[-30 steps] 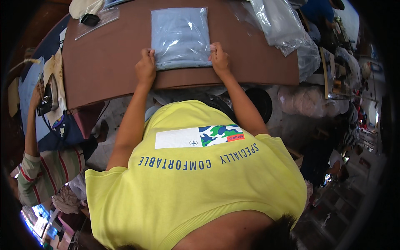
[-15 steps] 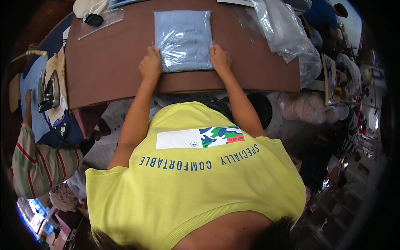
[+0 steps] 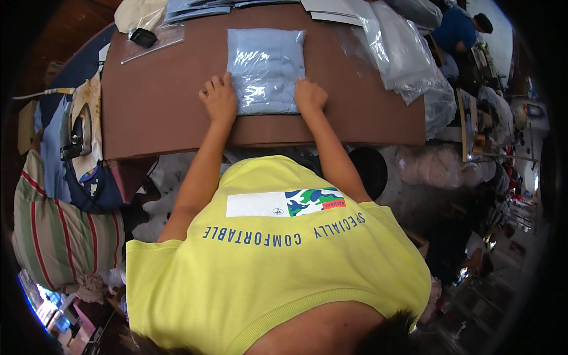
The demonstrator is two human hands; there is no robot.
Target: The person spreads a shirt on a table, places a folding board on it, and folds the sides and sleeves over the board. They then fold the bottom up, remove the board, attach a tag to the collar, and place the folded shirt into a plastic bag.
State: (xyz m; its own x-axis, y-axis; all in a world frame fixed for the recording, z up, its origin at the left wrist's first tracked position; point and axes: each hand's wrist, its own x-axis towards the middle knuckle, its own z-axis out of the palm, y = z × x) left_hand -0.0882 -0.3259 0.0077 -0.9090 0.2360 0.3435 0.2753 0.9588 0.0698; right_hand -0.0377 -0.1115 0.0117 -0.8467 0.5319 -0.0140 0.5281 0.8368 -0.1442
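Observation:
A folded light-blue garment in a clear plastic bag (image 3: 266, 65) lies flat on the brown-covered table. Its shiny film wrinkles across the middle and lower part. My left hand (image 3: 220, 100) is at the lower left edge of the bag, fingers bent and a little apart, with the innermost digit against the film. On the opposite edge, my right hand (image 3: 310, 97) is closed with knuckles up, gripping the bag's side. The fingertips of both hands are partly hidden.
Clear plastic bags (image 3: 387, 50) are heaped at the table's right. A small black object (image 3: 143, 38) rests on plastic at the far left, near light-blue folded cloths (image 3: 198, 13). An iron (image 3: 77, 133) stands on the left, beside a person in a striped shirt (image 3: 65, 228).
The table and bag sit slightly lower in view, showing more cloths at the far edge. My left fingers have loosened and spread somewhat. At left, the other person's arm has shifted.

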